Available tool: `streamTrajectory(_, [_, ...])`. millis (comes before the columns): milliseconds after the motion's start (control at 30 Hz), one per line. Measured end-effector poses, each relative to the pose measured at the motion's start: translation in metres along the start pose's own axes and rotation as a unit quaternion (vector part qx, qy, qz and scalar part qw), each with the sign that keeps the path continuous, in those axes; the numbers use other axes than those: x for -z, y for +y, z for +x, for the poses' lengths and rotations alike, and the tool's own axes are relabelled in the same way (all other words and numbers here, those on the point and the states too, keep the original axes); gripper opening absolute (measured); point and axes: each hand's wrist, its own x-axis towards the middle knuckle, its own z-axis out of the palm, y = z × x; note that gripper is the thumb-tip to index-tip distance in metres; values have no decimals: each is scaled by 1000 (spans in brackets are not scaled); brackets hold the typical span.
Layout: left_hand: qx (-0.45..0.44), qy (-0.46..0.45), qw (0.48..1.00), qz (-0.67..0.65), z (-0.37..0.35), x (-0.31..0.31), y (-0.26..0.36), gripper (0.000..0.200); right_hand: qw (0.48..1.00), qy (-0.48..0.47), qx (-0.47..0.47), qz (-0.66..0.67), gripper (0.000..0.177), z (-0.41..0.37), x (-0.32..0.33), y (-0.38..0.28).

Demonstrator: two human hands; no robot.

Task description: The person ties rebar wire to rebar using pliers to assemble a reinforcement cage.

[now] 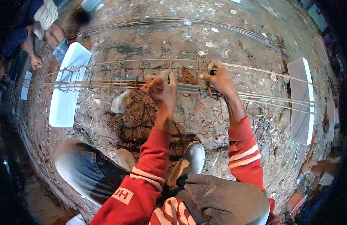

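A long rebar cage (124,84) of thin steel bars and rectangular stirrups runs across the view. My right hand (221,81) is closed at its top bar, thumb and fingers around a cluster of stirrups (210,92). My left hand (161,90) is in front of the cage, left of my right hand. Its fingers are curled into a pinch close to a single stirrup (170,63); anything between them is hidden or too small to name.
A white block (65,105) under the cage's left end and another block (300,108) at its right end support the bars. Loose stirrups (260,126) lie near my right forearm. Long steel rods (162,21) lie farther back. Another person's hand (36,61) is at upper left.
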Motion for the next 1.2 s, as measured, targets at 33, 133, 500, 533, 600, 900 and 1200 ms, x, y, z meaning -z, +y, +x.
streamTrajectory(33, [144,51,932,-328,4,-5,5,16,1000,-3,3,3,34,-2,0,-3])
streamTrajectory(133, [269,80,753,-595,5,-10,5,16,1000,15,-19,-10,25,-8,2,-4])
streamTrajectory(500, [142,27,774,-617,30,63,25,15,995,90,-52,2,17,-13,19,3])
streamTrajectory(533, [123,15,783,-609,35,70,29,14,992,95,-76,29,20,-15,25,0])
streamTrajectory(600, [94,14,777,-622,44,68,37,14,991,95,-86,28,19,-19,39,0])
streamTrajectory(900, [33,-25,745,-666,45,89,56,14,988,138,-62,14,23,-23,35,5])
streamTrajectory(1200, [54,-63,733,-675,58,86,97,9,934,293,-88,-184,18,-42,59,15])
